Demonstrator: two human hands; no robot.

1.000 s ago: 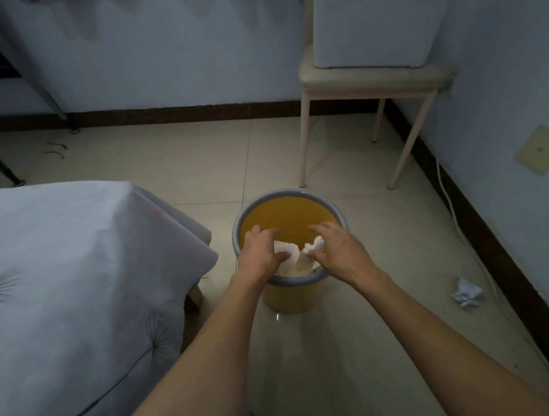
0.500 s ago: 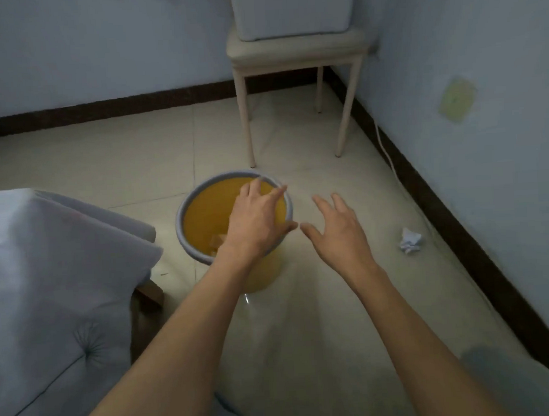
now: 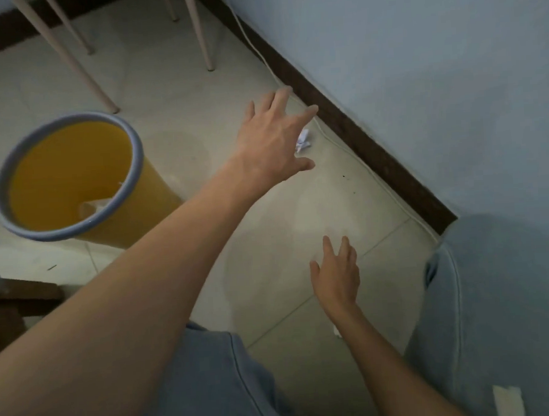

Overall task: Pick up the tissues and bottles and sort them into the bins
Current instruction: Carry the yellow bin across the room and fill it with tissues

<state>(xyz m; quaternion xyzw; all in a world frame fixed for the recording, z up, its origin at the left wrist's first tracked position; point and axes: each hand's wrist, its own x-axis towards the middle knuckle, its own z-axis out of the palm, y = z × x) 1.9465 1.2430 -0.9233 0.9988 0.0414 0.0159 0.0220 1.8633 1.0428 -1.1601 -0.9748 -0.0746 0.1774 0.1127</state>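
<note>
Room w/ tiled floor (image 3: 268, 227), viewed from beside a crouching person in pale jeans (image 3: 494, 307): the left hand (image 3: 273, 141) is stretched out low over the floor toward the dark baseboard (image 3: 358, 139), palm down, fingers spread wide and straight, w/ nothing in its grasp. Just under its forefinger and thumb lies a crumpled white tissue (image 3: 303, 141) on the floor, partly hidden by the hand; whether skin touches paper can't be told from here. The right hand (image 3: 335, 274) hangs nearer the knees, well apart from the tissue, fingers loose and parted, palm down, holding nothing. At left stands a yellow bin (image 3: 138, 148) w/ a grey-blue rim, upright on the tiles, well apart from both hands; a pale wad of tissue (image 3: 93, 206) sits at its bottom. A thin white cable (image 3: 393, 198) runs along the foot of the baseboard, just beyond the loose tissue, below a pale blue wall (image 3: 418, 73). Behind the bin, the slim cream legs of a stool (image 3: 199, 30) stand on the tiles. Light is dim; no bottles in sight.
</note>
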